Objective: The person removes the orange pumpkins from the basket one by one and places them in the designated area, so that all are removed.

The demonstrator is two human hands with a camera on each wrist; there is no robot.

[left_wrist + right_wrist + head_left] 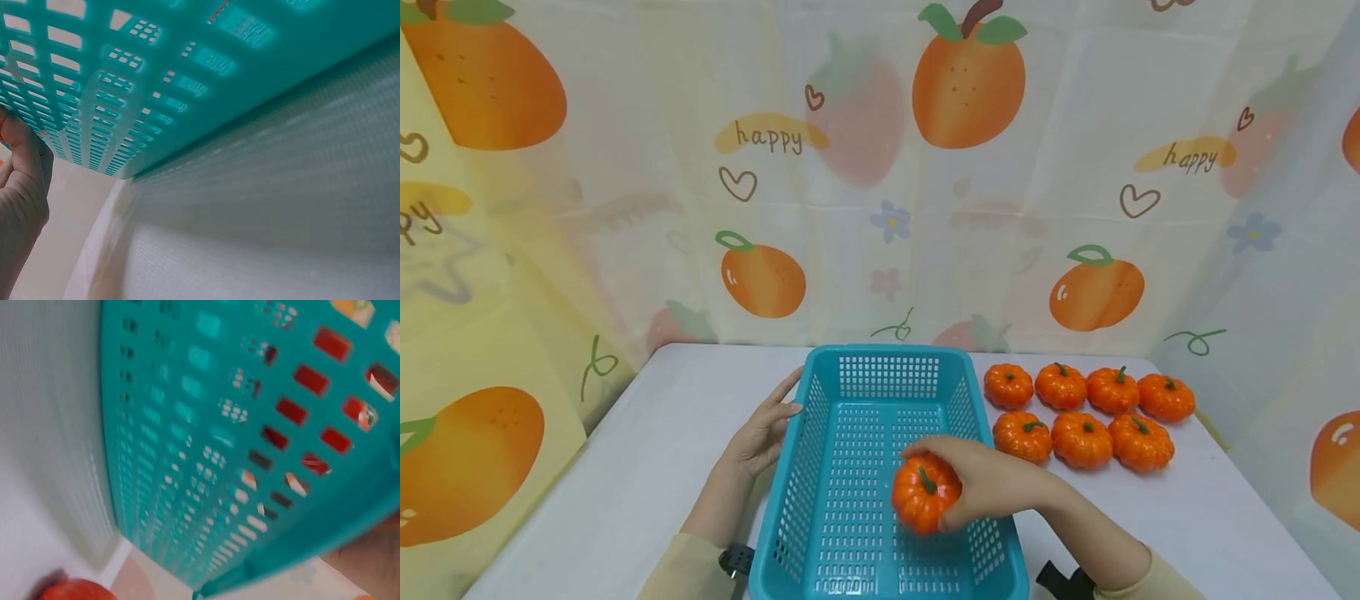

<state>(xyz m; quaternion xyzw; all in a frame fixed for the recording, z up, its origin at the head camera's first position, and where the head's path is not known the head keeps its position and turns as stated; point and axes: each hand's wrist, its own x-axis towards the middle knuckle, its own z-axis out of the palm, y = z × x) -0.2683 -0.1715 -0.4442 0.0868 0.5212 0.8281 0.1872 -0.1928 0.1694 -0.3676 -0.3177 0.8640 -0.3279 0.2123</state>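
Note:
A turquoise slotted plastic basket (887,354) stands on the white table. My right hand (992,479) reaches over its right wall and holds a small orange toy pumpkin (921,500) with a green stem, thumb on the near side and fingers on the far side. Whether the pumpkin touches the basket floor I cannot tell. Red patches of it show through the wall slots in the right wrist view. My left hand (763,433) touches the outside of the basket's left wall, fingers fairly straight. The left wrist view shows that hand (22,181) against the slotted wall.
Several more orange pumpkins (1082,439) stand in two rows on the table (647,450), right of the basket. Behind the table hangs a fruit-printed curtain (880,200), which also runs down both sides.

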